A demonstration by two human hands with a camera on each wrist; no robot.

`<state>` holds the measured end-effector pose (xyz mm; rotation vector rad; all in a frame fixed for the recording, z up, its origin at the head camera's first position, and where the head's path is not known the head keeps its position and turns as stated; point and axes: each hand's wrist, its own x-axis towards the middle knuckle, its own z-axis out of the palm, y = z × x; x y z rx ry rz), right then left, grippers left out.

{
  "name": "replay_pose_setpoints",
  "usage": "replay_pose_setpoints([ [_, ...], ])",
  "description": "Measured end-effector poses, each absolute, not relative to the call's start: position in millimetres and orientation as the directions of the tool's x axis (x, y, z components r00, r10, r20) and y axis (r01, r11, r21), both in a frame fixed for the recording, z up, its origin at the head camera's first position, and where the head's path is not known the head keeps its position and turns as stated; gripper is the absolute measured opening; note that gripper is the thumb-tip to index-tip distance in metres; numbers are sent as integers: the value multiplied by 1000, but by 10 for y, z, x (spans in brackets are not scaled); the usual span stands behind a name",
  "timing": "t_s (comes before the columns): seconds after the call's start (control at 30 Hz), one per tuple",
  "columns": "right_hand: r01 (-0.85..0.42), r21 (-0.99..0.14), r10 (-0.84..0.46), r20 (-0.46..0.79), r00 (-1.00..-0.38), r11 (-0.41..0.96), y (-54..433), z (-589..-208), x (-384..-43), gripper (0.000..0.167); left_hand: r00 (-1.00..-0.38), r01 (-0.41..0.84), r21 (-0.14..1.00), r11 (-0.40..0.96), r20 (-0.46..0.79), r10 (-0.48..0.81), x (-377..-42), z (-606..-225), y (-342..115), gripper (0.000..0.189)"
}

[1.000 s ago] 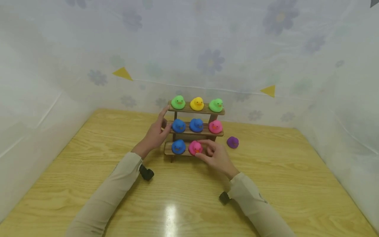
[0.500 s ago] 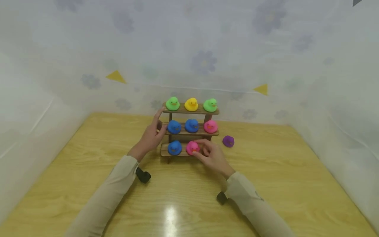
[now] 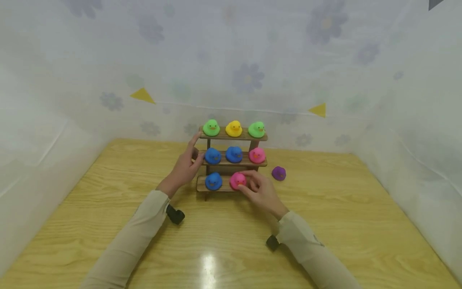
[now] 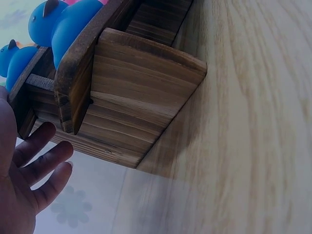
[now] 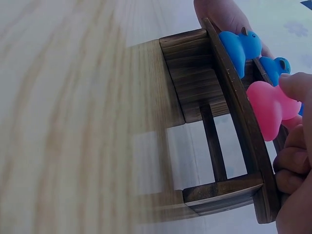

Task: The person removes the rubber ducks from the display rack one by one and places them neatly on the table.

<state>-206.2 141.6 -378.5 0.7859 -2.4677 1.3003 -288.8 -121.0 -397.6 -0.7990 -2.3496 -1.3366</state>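
A three-tier wooden shelf (image 3: 224,182) holds several small rubber ducks. My right hand (image 3: 265,192) pinches a pink rubber duck (image 3: 237,181) on the bottom tier, thumb in front and index finger behind. Left of it sits a blue duck (image 3: 213,182). At the shelf's left side, my left hand (image 3: 184,166) touches the top tier's end with the index finger, its thumb by the middle tier. In the left wrist view, the left hand's other fingers (image 4: 46,163) hang loosely beside the wood. The right wrist view shows the pink duck (image 5: 268,107) resting on the tier board.
Two blue ducks (image 3: 234,155) and a pink duck (image 3: 257,155) stand on the middle tier. On top are two green ducks (image 3: 256,129) and a yellow one (image 3: 234,129). A purple duck (image 3: 279,173) lies on the table (image 3: 223,245), right of the shelf. A flowered sheet (image 3: 202,48) hangs behind.
The pink duck in my right hand has slid slightly to the right, away from the blue duck. My left hand keeps its place at the shelf. The head view has shifted a little.
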Motion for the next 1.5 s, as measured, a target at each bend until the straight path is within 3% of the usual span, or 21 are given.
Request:
replay_pose_setpoints([
  [0.87,-565,-699,-246,512,-823,437,1517,-3796,-2000,31,-795,606,680,413,522,308,-2869,-3968,-1210,65],
  [1.13,-525,-728,-231,473,-850,441,1572,-3768,-1982,31,-798,603,683,412,521,303,-2876,-3976,-1202,65],
  [1.5,-557,-729,-226,510,-830,399,1675,-3833,-2011,31,-790,613,671,418,533,302,-2882,-3983,-1205,65],
])
